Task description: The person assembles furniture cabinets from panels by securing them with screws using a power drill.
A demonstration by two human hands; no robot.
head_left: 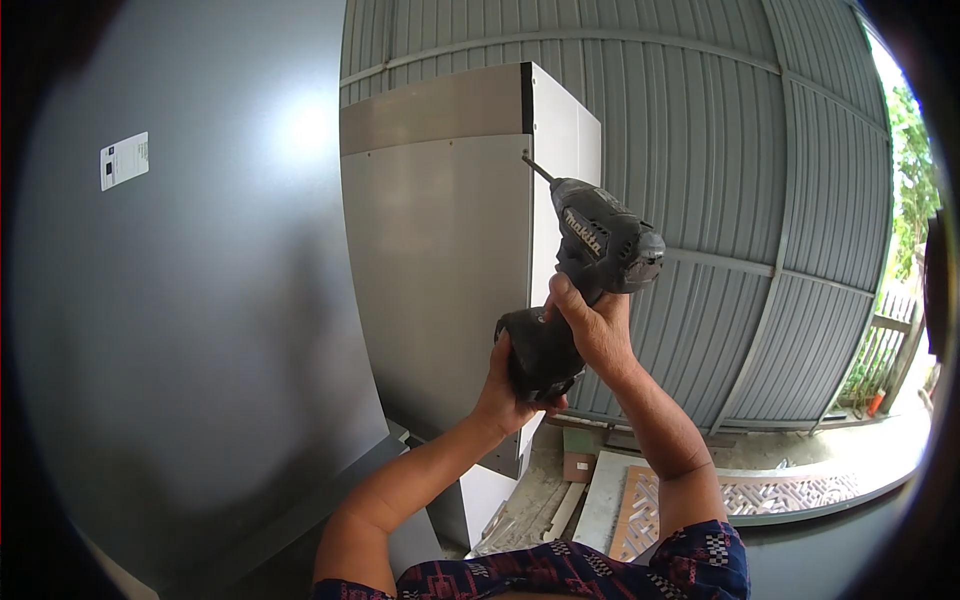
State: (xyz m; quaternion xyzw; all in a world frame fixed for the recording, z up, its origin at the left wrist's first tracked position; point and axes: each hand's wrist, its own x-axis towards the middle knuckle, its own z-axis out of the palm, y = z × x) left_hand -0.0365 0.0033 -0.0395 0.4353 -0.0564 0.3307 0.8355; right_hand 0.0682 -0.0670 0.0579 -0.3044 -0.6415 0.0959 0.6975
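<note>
A black Makita power driver (600, 235) is held up with both hands, its long bit pointing up and left. The bit's tip meets a screw at the upper right corner of a light grey metal panel (440, 230) on a tall cabinet. My right hand (598, 325) is wrapped round the driver's handle, thumb on the near side. Lower down, my left hand (508, 385) grips the battery base from the left and below. More screws sit along the panel's top edge.
A large dark grey panel (200, 280) with a white label stands close on the left. Behind the cabinet rises a corrugated metal wall (690, 180). Patterned cut-out panels (780, 493) lie low at the right. Wood strips (567, 512) are on the floor.
</note>
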